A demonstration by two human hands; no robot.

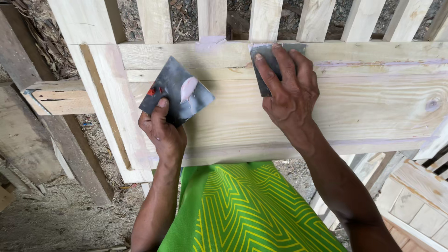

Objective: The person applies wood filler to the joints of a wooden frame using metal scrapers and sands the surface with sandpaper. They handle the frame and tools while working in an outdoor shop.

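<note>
Green patterned cloth (247,210) nearest; both hands work at a pale wooden frame (373,107).

Head view: left hand (163,135) holds a dark square card (175,91) tilted up, fingers clamped on its lower corner, a pale putty dab (188,88) on its face, apparently kept within reach as a palette. Right hand (291,93), wrist raised, presses a dark scraper (263,63) flat against the rail joint (252,46), fingers spread along the blade, likely to force filler into the seam.

Bare forearms; bright green garment (247,210) with yellow zigzag lines.
</note>
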